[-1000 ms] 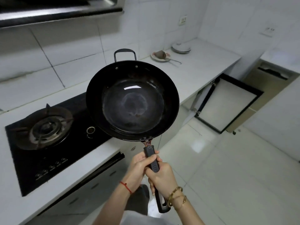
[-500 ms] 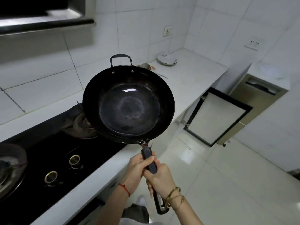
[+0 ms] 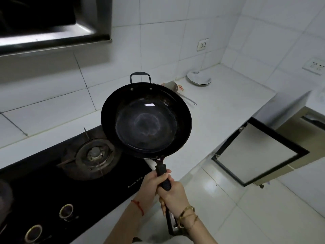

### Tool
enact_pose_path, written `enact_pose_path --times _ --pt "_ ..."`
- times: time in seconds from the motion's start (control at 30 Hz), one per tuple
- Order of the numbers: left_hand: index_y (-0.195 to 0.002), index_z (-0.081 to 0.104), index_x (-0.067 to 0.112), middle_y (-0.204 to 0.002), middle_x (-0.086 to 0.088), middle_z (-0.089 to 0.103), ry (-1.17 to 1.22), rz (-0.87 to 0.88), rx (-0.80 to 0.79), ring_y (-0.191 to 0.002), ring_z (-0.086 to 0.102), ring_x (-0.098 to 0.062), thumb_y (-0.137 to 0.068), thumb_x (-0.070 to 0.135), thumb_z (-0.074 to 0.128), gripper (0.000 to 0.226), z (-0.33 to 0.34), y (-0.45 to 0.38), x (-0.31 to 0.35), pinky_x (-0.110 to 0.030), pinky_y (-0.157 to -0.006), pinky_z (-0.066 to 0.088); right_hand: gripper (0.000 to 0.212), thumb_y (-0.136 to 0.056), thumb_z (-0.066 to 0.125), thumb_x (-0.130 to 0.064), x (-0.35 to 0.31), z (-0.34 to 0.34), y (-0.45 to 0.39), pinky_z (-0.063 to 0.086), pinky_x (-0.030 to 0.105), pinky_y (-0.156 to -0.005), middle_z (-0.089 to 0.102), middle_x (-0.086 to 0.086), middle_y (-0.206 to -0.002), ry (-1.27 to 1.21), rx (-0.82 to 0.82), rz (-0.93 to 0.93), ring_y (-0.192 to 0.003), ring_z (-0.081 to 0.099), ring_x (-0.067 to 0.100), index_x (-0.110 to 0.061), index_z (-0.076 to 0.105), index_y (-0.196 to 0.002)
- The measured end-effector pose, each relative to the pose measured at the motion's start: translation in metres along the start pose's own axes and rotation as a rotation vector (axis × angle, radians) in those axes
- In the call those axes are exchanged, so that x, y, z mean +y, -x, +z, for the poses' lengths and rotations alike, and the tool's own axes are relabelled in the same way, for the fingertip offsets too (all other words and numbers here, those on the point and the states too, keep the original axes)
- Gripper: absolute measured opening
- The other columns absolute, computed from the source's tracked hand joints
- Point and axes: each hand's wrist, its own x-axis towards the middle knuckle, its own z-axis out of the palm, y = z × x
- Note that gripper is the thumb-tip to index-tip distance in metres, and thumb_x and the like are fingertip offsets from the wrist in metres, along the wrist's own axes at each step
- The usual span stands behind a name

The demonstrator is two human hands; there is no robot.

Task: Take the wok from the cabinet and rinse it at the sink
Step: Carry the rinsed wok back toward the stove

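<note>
The black wok (image 3: 146, 120) hangs in the air over the right edge of the gas hob, its empty bowl tilted toward me. A small loop handle sits on its far rim. Both hands grip its long black handle. My left hand (image 3: 153, 181) holds the handle nearer the bowl. My right hand (image 3: 173, 196) wraps it just behind, with gold bracelets at the wrist. The open cabinet door (image 3: 260, 152) hangs out at the lower right. No sink is in view.
A black gas hob (image 3: 70, 182) with a burner (image 3: 94, 154) and knobs fills the lower left. A range hood (image 3: 52, 23) hangs at the upper left. On the white counter (image 3: 228, 106) lie plates (image 3: 198, 78) and a ladle. White floor tiles lie to the right.
The view has swung left along the hob, and the near burner now lies left of the wok. The wok stays held out in both hands, slightly higher in the frame.
</note>
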Motion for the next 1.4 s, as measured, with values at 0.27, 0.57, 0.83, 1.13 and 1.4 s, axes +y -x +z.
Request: enact_pose_path --times 0.27,0.57,0.83,1.13,1.4 --pt "-0.092 0.064 0.004 -0.078 -0.007 0.063 0.099 0.018 0.127 -0.077 0.06 -0.016 -0.09 0.006 0.056 0.009 0.021 -0.077 0.002 -0.026 -0.076 0.047 0.023 -0.075 0.058 -0.023 0.0 -0.04 -0.088 0.046 0.034 -0.048 0.056 0.002 -0.049 0.157 -0.073 -0.014 -0.041 0.053 0.015 -0.009 0.061 -0.093" --pt "-0.092 0.059 0.005 -0.078 -0.005 0.062 0.212 0.089 0.217 -0.075 0.061 -0.016 -0.09 0.008 0.054 0.006 0.069 -0.154 0.023 -0.025 -0.074 0.048 0.013 -0.085 0.053 -0.011 -0.025 -0.102 -0.175 0.04 0.025 -0.035 0.05 0.005 -0.038 0.204 -0.259 -0.041 -0.029 0.048 0.02 0.0 0.056 -0.089" --pt "-0.091 0.058 0.005 -0.078 -0.003 0.061 0.27 0.09 0.283 -0.076 0.057 -0.018 -0.086 0.015 0.059 0.011 0.084 -0.199 0.024 -0.027 -0.072 0.044 0.006 -0.08 0.051 -0.009 -0.023 -0.127 -0.228 0.045 0.028 -0.034 0.051 0.004 -0.037 0.225 -0.347 -0.033 -0.03 0.051 0.024 -0.005 0.055 -0.081" --pt "-0.096 0.059 0.005 -0.079 -0.004 0.059 0.355 0.072 0.318 -0.079 0.055 -0.018 -0.085 0.014 0.06 0.014 0.078 -0.214 0.017 -0.03 -0.08 0.042 0.01 -0.078 0.053 -0.01 -0.013 -0.126 -0.251 0.045 0.029 -0.036 0.05 0.007 -0.037 0.241 -0.398 -0.004 -0.031 0.051 0.024 -0.005 0.054 -0.069" --pt "-0.097 0.059 0.004 -0.076 -0.003 0.057 0.383 0.045 0.329 -0.075 0.056 -0.016 -0.089 0.01 0.056 0.011 0.07 -0.217 0.019 -0.025 -0.077 0.046 0.01 -0.075 0.053 -0.011 -0.01 -0.114 -0.257 0.048 0.032 -0.04 0.053 0.01 -0.039 0.25 -0.381 0.005 -0.034 0.054 0.026 -0.005 0.055 -0.068"
